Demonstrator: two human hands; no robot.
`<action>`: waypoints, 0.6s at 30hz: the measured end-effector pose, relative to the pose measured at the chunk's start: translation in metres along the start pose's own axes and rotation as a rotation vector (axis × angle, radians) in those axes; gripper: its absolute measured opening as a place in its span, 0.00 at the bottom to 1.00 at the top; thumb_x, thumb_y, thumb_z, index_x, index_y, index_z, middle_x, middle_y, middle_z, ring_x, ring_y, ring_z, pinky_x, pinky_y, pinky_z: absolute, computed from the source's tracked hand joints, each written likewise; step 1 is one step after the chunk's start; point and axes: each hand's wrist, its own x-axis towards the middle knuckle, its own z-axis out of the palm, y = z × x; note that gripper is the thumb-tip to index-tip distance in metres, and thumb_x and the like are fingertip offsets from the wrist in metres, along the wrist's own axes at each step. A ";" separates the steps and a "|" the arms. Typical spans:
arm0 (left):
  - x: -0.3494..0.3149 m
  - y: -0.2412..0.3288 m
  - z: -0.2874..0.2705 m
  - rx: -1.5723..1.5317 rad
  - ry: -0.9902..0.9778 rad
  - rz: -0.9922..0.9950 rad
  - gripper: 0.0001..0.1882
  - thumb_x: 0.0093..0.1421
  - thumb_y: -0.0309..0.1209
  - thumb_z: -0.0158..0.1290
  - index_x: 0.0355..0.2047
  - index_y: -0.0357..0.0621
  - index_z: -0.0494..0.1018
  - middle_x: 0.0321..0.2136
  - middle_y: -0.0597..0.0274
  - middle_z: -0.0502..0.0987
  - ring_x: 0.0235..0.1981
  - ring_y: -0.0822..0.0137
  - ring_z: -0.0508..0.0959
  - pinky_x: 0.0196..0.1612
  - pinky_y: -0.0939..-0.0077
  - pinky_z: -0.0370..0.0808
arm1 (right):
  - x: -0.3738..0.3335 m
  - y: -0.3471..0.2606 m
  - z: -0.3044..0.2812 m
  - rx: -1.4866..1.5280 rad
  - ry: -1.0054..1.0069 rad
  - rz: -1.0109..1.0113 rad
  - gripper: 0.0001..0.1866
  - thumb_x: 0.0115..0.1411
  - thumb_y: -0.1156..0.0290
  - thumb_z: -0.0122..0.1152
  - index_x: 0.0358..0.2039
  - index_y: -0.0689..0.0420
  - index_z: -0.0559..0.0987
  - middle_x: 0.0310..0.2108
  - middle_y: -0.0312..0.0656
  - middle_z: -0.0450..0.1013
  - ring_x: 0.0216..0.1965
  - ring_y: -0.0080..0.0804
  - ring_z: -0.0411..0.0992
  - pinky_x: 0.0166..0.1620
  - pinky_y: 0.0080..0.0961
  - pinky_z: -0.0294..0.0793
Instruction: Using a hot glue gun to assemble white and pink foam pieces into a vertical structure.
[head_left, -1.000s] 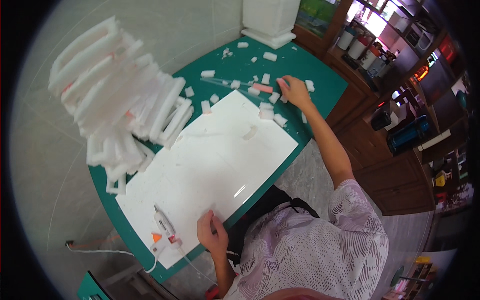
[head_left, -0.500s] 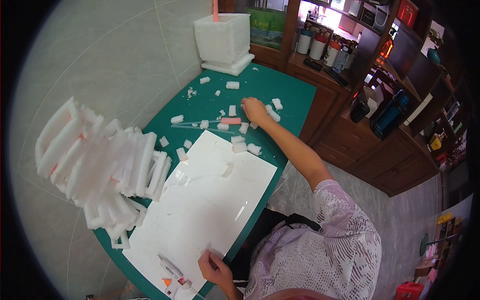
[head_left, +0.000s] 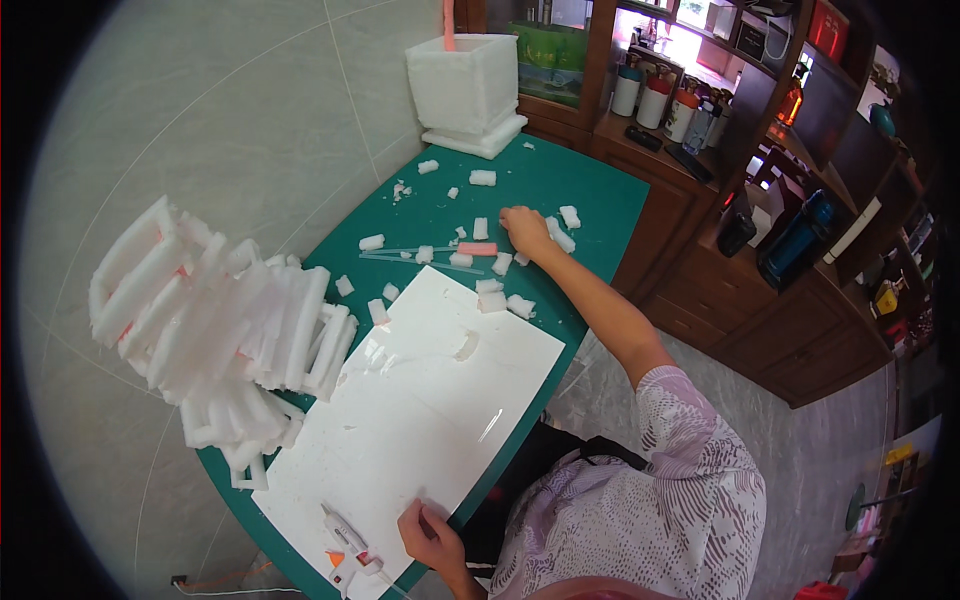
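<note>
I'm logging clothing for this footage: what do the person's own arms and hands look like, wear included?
Both the left hand and right hand are ungloved. The right arm's short sleeve is pale, whitish to lilac, with a dark pattern of dots and wavy lines. No watch shows on the right wrist.

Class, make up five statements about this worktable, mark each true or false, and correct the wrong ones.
1. The glue gun lies on the white board. True.
2. The left hand grips the glue gun. False: the left hand is apart from it.
3. The pink piece lies left of the right hand. True.
4. The right hand is above the white board. False: it is over the green tabletop.
5. The white frames are piled left of the board. True.
</note>
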 end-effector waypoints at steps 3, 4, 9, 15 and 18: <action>-0.001 -0.001 0.000 -0.002 0.015 -0.002 0.08 0.63 0.22 0.52 0.42 0.32 0.76 0.34 0.49 0.78 0.34 0.54 0.79 0.36 0.67 0.76 | 0.000 0.000 -0.002 0.005 -0.009 -0.008 0.10 0.64 0.69 0.56 0.41 0.56 0.82 0.41 0.51 0.79 0.42 0.53 0.78 0.44 0.46 0.77; -0.002 0.001 -0.001 0.002 0.022 -0.003 0.08 0.63 0.22 0.52 0.42 0.32 0.76 0.34 0.49 0.78 0.34 0.54 0.79 0.36 0.67 0.76 | -0.002 -0.001 -0.004 0.025 0.019 -0.006 0.09 0.63 0.70 0.57 0.41 0.56 0.81 0.41 0.51 0.79 0.42 0.54 0.77 0.44 0.47 0.77; -0.007 0.002 -0.003 -0.007 0.030 -0.036 0.08 0.62 0.20 0.52 0.40 0.32 0.76 0.34 0.48 0.78 0.35 0.52 0.79 0.39 0.66 0.76 | -0.007 -0.011 -0.021 0.189 0.231 -0.119 0.10 0.60 0.74 0.59 0.43 0.58 0.81 0.41 0.51 0.79 0.40 0.52 0.78 0.44 0.42 0.78; 0.007 0.015 -0.008 -0.032 -0.076 -0.007 0.10 0.60 0.18 0.52 0.43 0.33 0.76 0.36 0.47 0.78 0.36 0.52 0.80 0.41 0.67 0.77 | -0.078 -0.095 -0.118 1.063 -0.109 -0.070 0.22 0.59 0.74 0.66 0.55 0.60 0.75 0.48 0.46 0.76 0.44 0.35 0.79 0.45 0.26 0.78; 0.017 0.039 -0.004 -0.107 -0.094 -0.035 0.12 0.59 0.18 0.55 0.44 0.34 0.76 0.35 0.49 0.78 0.33 0.57 0.79 0.39 0.69 0.76 | -0.120 -0.122 -0.115 1.368 -0.345 -0.083 0.25 0.59 0.78 0.65 0.57 0.61 0.71 0.52 0.43 0.71 0.46 0.28 0.77 0.45 0.21 0.77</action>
